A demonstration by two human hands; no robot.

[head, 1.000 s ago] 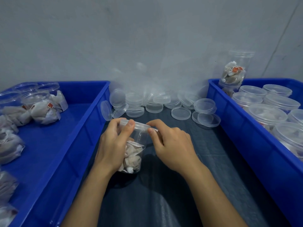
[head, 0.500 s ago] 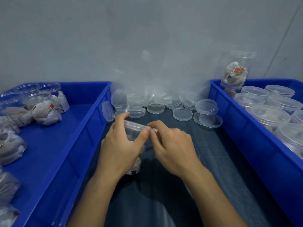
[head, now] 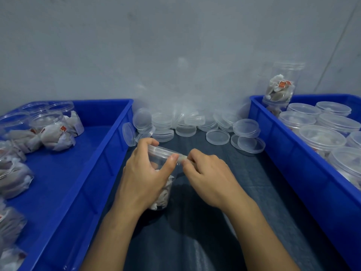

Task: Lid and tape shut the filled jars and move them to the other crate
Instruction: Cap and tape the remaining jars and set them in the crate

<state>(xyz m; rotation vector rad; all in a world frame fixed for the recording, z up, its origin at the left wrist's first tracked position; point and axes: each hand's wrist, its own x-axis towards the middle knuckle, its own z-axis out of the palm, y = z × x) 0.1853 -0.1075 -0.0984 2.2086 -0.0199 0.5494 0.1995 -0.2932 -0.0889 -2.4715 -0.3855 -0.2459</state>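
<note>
A clear plastic jar [head: 163,194] filled with white sachets stands on the dark cloth between two blue crates, a clear lid [head: 162,151] on its top. My left hand [head: 144,173] grips the jar around its upper part, thumb pressed against the lid's rim. My right hand [head: 207,173] pinches a strip of clear tape [head: 181,157] at the lid's right edge. The left crate [head: 109,149] holds several open filled jars [head: 52,132]. The right crate [head: 277,133] holds several lidded jars [head: 320,137].
A heap of loose clear lids [head: 195,124] lies against the grey wall behind the jar. One tall filled jar [head: 279,89] stands stacked at the right crate's back corner. Dark cloth [head: 195,231] covers the table between the crates.
My left hand shifted round the jar, its thumb coming onto the lid's rim. My right fingers drew slightly right at the rim, with tape now showing between them and the lid.
</note>
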